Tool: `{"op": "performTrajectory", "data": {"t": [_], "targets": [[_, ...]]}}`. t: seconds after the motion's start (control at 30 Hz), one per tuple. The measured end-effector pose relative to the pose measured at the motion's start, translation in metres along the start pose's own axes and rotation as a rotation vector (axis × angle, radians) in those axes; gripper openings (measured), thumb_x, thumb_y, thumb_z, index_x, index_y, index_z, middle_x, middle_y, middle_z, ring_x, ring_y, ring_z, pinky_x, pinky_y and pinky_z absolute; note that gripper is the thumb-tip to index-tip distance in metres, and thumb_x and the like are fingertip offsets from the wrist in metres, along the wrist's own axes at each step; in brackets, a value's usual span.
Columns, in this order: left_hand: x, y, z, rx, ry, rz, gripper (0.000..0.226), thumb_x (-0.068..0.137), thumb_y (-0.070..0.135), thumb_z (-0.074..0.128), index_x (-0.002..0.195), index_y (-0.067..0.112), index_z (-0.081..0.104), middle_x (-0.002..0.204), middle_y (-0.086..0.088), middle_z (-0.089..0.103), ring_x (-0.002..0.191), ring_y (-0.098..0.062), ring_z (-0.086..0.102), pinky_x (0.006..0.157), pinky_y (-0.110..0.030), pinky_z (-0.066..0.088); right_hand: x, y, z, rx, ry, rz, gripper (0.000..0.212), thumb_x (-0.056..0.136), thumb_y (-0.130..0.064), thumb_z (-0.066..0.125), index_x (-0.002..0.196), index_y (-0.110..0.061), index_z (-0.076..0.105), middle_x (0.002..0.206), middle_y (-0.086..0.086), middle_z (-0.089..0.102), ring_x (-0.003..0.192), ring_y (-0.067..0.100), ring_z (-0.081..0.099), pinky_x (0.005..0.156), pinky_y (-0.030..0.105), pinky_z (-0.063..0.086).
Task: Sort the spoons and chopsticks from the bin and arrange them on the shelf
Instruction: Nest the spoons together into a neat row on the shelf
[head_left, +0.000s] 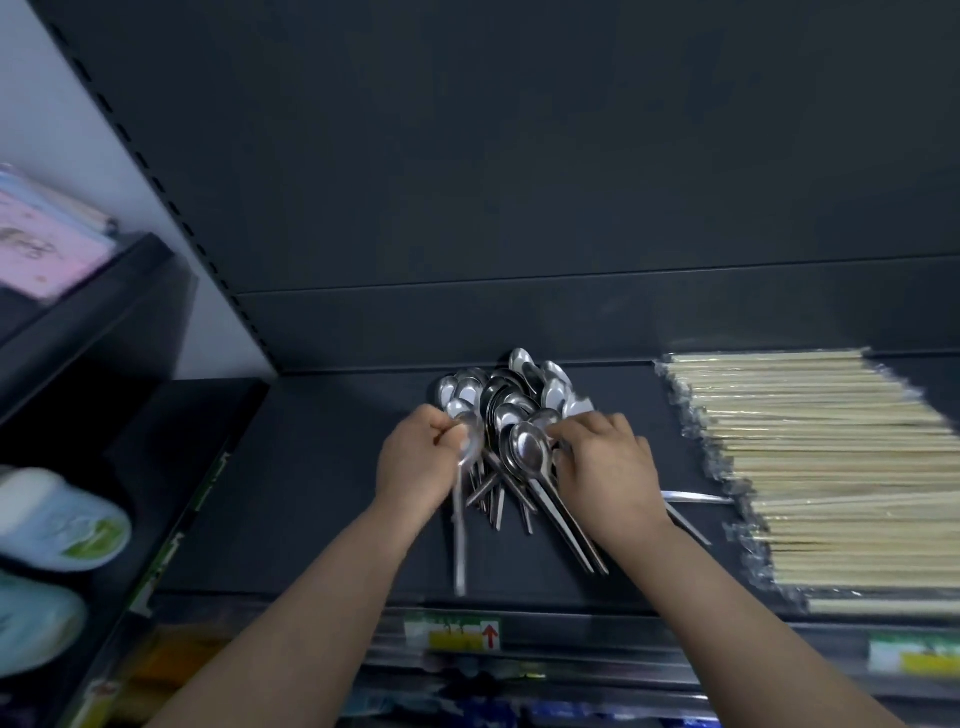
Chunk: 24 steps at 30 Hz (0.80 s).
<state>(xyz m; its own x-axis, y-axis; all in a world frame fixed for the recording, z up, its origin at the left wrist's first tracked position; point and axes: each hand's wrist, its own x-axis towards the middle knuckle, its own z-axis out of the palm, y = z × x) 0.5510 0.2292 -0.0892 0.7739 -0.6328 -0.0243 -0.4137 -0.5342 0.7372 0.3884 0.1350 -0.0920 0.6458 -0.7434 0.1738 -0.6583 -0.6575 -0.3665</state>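
A fanned pile of steel spoons (511, 400) lies on the dark shelf (322, 467), bowls toward the back wall and handles toward me. My left hand (415, 462) is closed on one spoon (461, 519) at the pile's left side; its bowl is blurred and its handle points at the shelf's front edge. My right hand (608, 467) rests on the pile's right side, fingers curled over spoon bowls beside a large spoon (535, 452). Wrapped bundles of pale wooden chopsticks (831, 467) fill the right part of the shelf. The bin is out of view.
Two loose spoon handles (696, 498) stick out between my right hand and the chopsticks. Price labels (457, 634) line the shelf's front rail. A neighbouring rack at left holds slippers (57, 519) and pink packets (41, 244). Bare shelf lies left of the spoons.
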Motion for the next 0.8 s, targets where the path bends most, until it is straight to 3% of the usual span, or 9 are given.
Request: {"op": "performTrajectory", "data": {"t": [0.07,0.2,0.37,0.5,0.57,0.7,0.8], "targets": [[0.003,0.008,0.004,-0.137,-0.060,-0.008,0.004,0.089,0.022,0.062,0.091,0.019,0.062,0.088,0.001,0.068,0.077,-0.017,0.064,0.073,-0.041,0.056,0.000,0.000,0.000,-0.002,0.012,0.030,0.034,0.094,-0.021,0.048,0.125,-0.027,0.061,0.122,-0.004,0.060,0.113,0.022,0.047,0.088,0.037,0.040],[0.007,0.024,0.022,-0.234,-0.220,-0.046,0.014,0.086,0.012,0.067,0.095,0.016,0.058,0.082,-0.008,0.068,0.057,-0.014,0.063,0.048,-0.027,0.051,-0.004,0.001,0.004,0.097,0.035,0.089,0.033,0.092,-0.011,0.049,0.117,-0.023,0.067,0.112,0.000,0.066,0.104,0.026,0.052,0.085,0.039,0.046],[0.016,0.035,0.043,0.017,-0.207,0.051,0.020,0.079,0.025,0.068,0.092,0.020,0.053,0.078,-0.005,0.068,0.069,-0.025,0.070,0.063,-0.040,0.060,-0.014,0.008,-0.001,0.200,0.017,0.144,0.025,0.093,-0.018,0.053,0.111,-0.024,0.068,0.112,-0.003,0.065,0.110,0.023,0.053,0.086,0.035,0.047],[0.016,0.044,0.040,0.445,-0.176,0.172,0.025,0.086,0.040,0.062,0.095,0.017,0.064,0.093,-0.003,0.069,0.090,-0.029,0.064,0.067,-0.030,0.048,-0.019,0.008,-0.001,0.176,0.000,0.153,0.024,0.092,-0.020,0.054,0.111,-0.023,0.069,0.113,-0.002,0.066,0.110,0.024,0.053,0.088,0.035,0.047],[0.016,0.046,0.037,0.538,-0.184,0.189,0.019,0.086,0.038,0.063,0.089,0.020,0.070,0.092,0.000,0.070,0.085,-0.025,0.064,0.064,-0.029,0.047,-0.021,0.005,0.000,0.156,-0.011,0.147,0.025,0.091,-0.018,0.054,0.110,-0.023,0.069,0.112,-0.001,0.066,0.108,0.026,0.054,0.087,0.037,0.048],[0.018,0.046,0.033,0.494,-0.232,0.194,0.018,0.088,0.035,0.066,0.087,0.018,0.071,0.097,0.000,0.068,0.093,-0.024,0.064,0.070,-0.029,0.047,-0.024,0.000,0.002,0.126,-0.061,0.152,0.024,0.090,-0.023,0.055,0.111,-0.026,0.067,0.114,-0.002,0.063,0.107,0.026,0.052,0.086,0.036,0.047],[0.020,0.041,0.027,0.322,-0.244,0.202,0.012,0.090,0.032,0.063,0.085,0.022,0.065,0.094,0.002,0.067,0.090,-0.020,0.062,0.073,-0.030,0.048,-0.025,-0.004,0.003,0.089,-0.047,0.162,0.029,0.090,-0.032,0.058,0.118,-0.027,0.062,0.120,-0.004,0.061,0.112,0.024,0.050,0.087,0.035,0.045]]}}
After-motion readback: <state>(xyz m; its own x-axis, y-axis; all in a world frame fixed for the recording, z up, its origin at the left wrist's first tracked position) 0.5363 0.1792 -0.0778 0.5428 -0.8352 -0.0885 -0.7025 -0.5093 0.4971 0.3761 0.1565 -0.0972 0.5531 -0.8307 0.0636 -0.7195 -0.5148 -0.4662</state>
